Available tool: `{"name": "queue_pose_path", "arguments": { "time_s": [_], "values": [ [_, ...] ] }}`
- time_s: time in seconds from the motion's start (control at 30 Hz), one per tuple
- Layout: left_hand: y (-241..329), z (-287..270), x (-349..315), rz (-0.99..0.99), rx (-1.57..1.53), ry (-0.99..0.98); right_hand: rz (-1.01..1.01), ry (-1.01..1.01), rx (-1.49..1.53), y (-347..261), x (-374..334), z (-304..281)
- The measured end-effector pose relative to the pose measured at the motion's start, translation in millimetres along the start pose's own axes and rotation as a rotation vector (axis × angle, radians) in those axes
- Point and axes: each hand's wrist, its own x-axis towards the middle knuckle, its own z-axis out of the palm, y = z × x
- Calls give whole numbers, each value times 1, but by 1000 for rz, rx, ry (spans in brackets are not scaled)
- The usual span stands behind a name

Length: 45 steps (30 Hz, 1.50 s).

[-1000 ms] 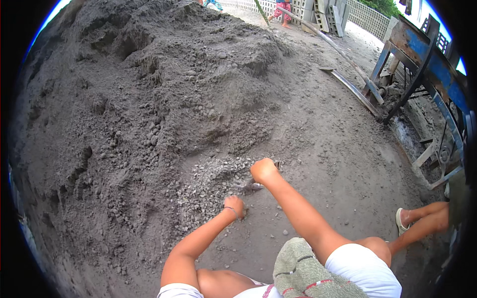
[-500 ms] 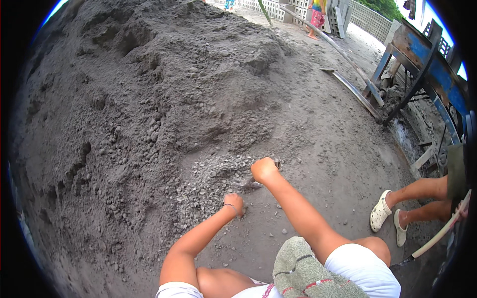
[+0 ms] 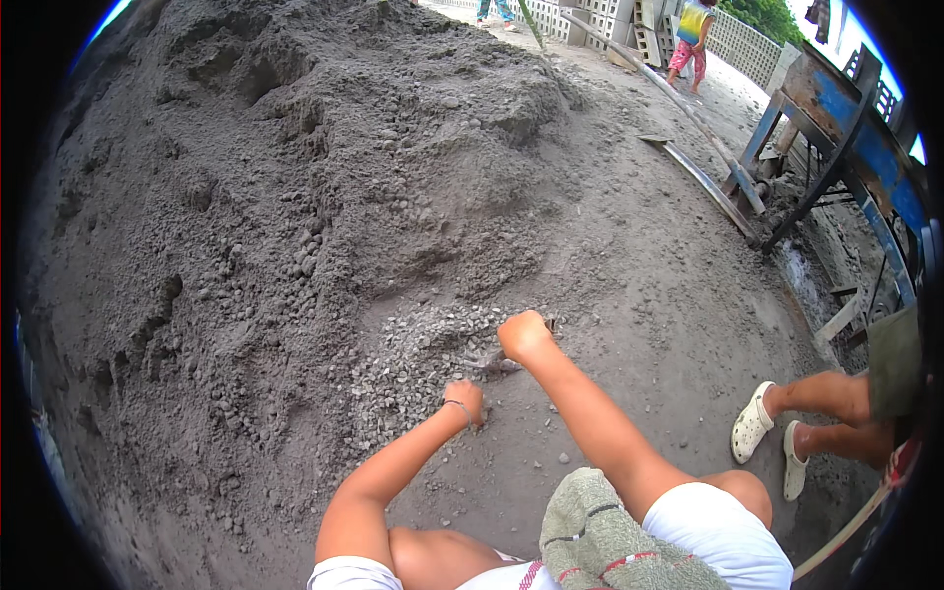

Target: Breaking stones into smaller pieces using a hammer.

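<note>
My right hand (image 3: 526, 336) is closed around a tool, apparently a shovel; a dark end of its grip sticks out past the knuckles, and a piece of its grey metal (image 3: 492, 364) shows just left of the hand. Lower and to the left, my left hand (image 3: 464, 398) is curled closed, a thin band at its wrist. What lies inside its fingers is hidden. Both hands are over the edge of a patch of pale crushed gravel (image 3: 408, 369), at the foot of a big heap of dark grey sand (image 3: 246, 197).
Beside me on the right stands a person in pale clogs (image 3: 753, 423), near a long light pole (image 3: 846, 531). Beyond is a rusty blue metal machine (image 3: 836, 98). A long pipe (image 3: 659, 84) and metal strip (image 3: 708, 182) lean there. Another person (image 3: 692, 44) is near concrete blocks (image 3: 590, 25).
My hands have hardly moved. The far person in pink trousers has shifted right. The pole beside the person in clogs has swung to another angle.
</note>
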Motion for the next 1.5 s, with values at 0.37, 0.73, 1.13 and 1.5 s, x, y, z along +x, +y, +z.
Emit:
{"name": "queue_pose_path", "arguments": {
  "time_s": [0.37, 0.73, 1.13, 1.5],
  "values": [
    [1, -3, -1, 0, -47, -56, -6, -4, 1, 0, 0, -2],
    [-1, -2, -1, 5, -48, -59, -12, 5, 18, 1, 2, 1],
    [20, 5, 23, -86, 185, -149, 13, 25, -26, -16, -3, -6],
    [44, 3, 70, -83, 469, -520, -68, -47, -236, -20, 8, -7]
  ]
}}
